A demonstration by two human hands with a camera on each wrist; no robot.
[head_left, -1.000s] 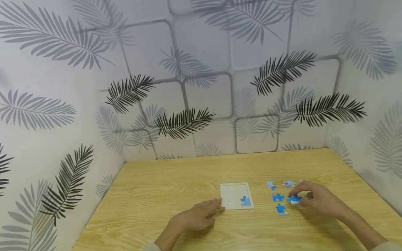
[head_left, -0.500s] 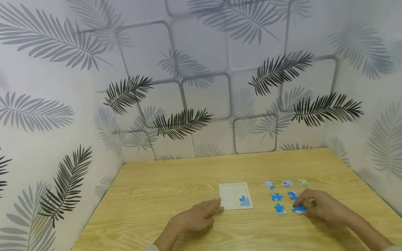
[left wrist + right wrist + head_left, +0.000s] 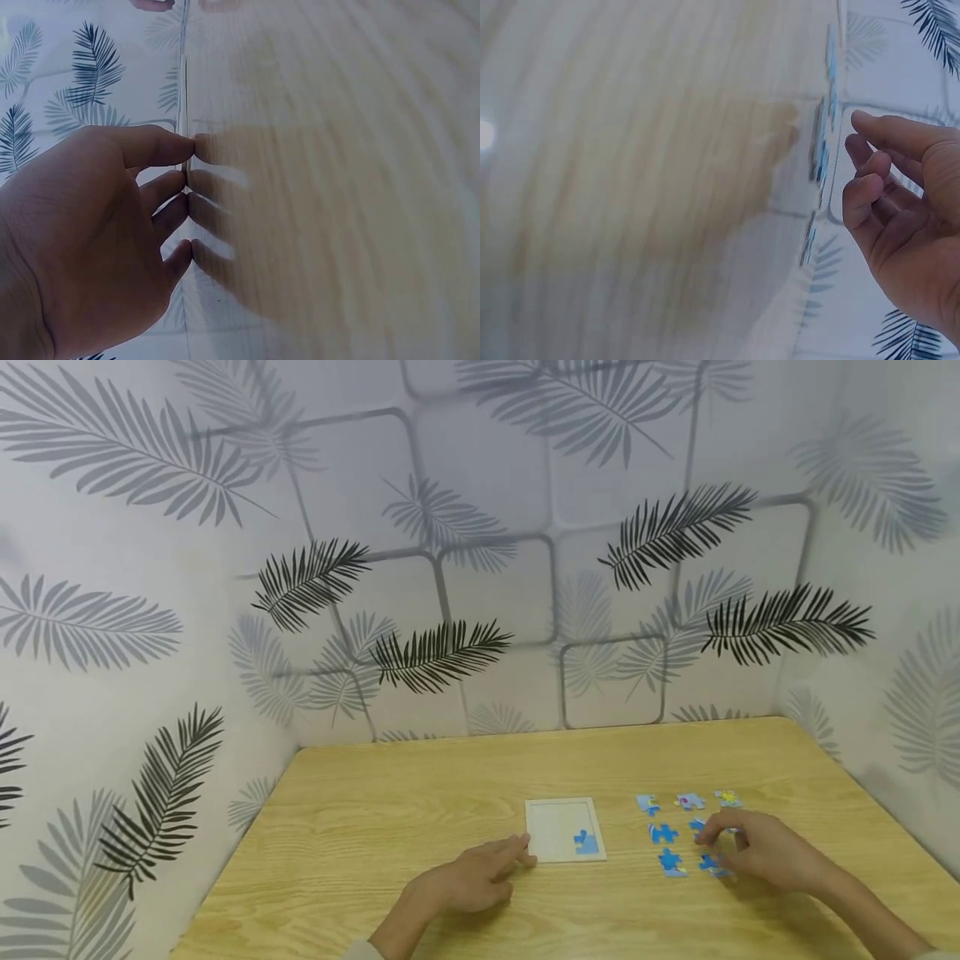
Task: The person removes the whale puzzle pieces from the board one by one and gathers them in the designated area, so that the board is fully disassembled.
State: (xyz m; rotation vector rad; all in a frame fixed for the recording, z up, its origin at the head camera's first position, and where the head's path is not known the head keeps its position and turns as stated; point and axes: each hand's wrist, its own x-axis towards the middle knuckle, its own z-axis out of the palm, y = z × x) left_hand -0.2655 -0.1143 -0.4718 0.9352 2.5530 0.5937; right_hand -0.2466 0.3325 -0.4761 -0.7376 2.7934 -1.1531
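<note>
My right hand (image 3: 772, 852) hovers over the right part of a group of jigsaw pieces, fingers loosely bent and holding nothing. In the right wrist view, its fingertips (image 3: 868, 184) stand apart from the table surface. Closest below it lie a blue piece (image 3: 709, 863) in the front row and another blue piece (image 3: 698, 827) in the middle row, both partly covered. My left hand (image 3: 474, 875) rests its fingertips on the table, touching the near left corner of a pale puzzle tray (image 3: 551, 827). One blue piece (image 3: 587, 842) sits in the tray's near right corner.
More pieces lie in loose rows: a blue one (image 3: 663, 833), a blue and yellow one (image 3: 672, 862), a pale blue one (image 3: 648, 804), a pinkish one (image 3: 690, 801) and one with a yellow sun (image 3: 727, 797). The wooden table (image 3: 405, 802) meets leaf-patterned walls (image 3: 480, 685).
My right hand moved a blue piece from over the middle row toward the front row, let go of it there and lifted slightly. My left hand and the tray stayed put.
</note>
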